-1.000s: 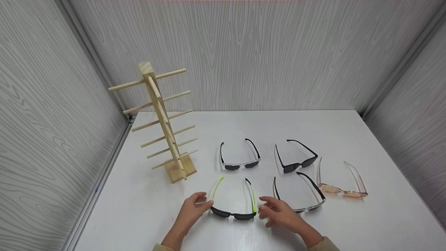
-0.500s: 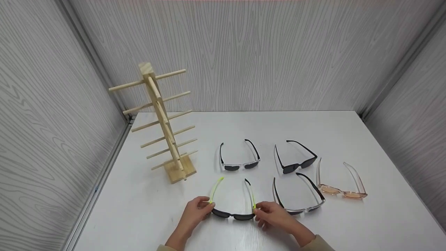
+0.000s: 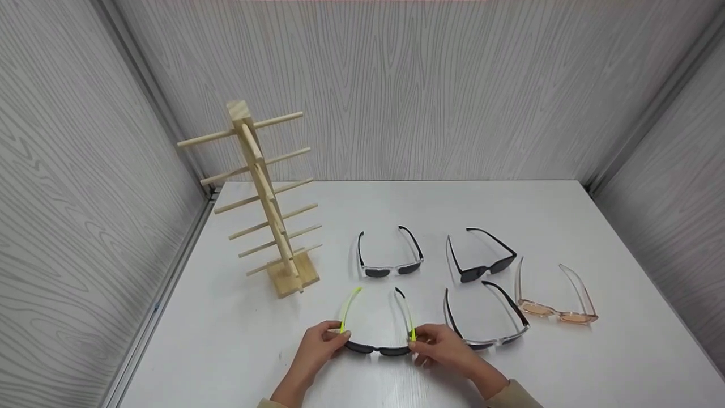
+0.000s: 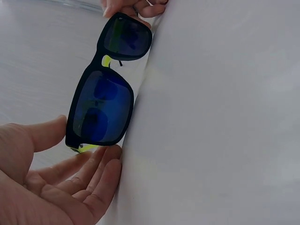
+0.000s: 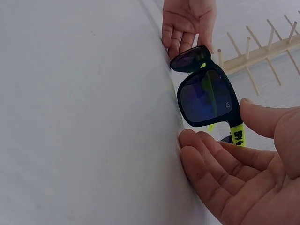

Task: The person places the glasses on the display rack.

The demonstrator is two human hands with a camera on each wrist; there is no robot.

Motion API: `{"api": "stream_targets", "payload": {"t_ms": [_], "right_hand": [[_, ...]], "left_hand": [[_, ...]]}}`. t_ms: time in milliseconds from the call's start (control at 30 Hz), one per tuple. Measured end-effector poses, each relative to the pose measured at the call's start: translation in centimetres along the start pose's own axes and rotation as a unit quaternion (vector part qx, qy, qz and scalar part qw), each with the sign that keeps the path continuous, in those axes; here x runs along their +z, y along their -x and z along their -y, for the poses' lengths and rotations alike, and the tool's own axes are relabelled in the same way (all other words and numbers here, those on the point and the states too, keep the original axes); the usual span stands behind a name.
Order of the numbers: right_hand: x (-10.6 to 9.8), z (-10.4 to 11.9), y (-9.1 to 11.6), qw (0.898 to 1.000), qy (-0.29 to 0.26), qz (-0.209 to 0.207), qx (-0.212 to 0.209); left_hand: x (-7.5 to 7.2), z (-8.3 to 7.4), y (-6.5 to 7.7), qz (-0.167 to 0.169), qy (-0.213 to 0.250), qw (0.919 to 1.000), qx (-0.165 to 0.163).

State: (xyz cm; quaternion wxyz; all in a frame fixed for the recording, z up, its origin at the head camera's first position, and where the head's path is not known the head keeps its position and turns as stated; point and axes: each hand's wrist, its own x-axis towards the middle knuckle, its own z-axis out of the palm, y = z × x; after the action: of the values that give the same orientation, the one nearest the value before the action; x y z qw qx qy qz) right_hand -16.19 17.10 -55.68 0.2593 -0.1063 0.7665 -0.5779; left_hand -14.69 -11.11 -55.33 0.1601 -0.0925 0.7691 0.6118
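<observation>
Head view: our thumbs and fingers are clamped on the sunglasses (image 3: pixel 392 351), left hand (image 3: pixel 317 348) at one front corner, right hand (image 3: pixel 447 348) at the other. Our palms face each other and our forearms converge from the bottom edge, sleeves (image 3: pixel 511 395) at the wrists. The yellow arms stretch away from us, unfolded. Whether the frame touches the table (image 3: pixel 238 351), we cannot tell.

Just beside our right hand lies the near clear pair (image 3: pixel 498 342); beyond are the far clear pair (image 3: pixel 395 269), the black pair (image 3: pixel 481 271) and the pink pair (image 3: pixel 558 313). Our rack (image 3: pixel 263 187) stands at the left.

Left wrist shows us the lenses' blue tint, which looks plain dark from the head. Right wrist alone gives us the lettering (image 5: pixel 238 136) by the hinge.
</observation>
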Motion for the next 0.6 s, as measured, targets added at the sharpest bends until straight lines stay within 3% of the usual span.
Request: {"api": "stream_targets", "payload": {"t_ms": [200,400,600], "right_hand": [[0.0,-0.1,-0.8,0.999,-0.03,-0.029,-0.029],[0.0,-0.1,-1.1,0.996,0.015,-0.062,-0.058],[0.1,0.2,-1.3,0.995,0.01,-0.088,-0.055]], "left_hand": [[0.1,0.0,0.4,0.013,0.023,0.9996,0.005],[0.3,0.0,0.3,0.005,0.032,0.9995,0.0],[0.4,-0.1,0.3,0.006,0.053,0.9985,0.01]]}}
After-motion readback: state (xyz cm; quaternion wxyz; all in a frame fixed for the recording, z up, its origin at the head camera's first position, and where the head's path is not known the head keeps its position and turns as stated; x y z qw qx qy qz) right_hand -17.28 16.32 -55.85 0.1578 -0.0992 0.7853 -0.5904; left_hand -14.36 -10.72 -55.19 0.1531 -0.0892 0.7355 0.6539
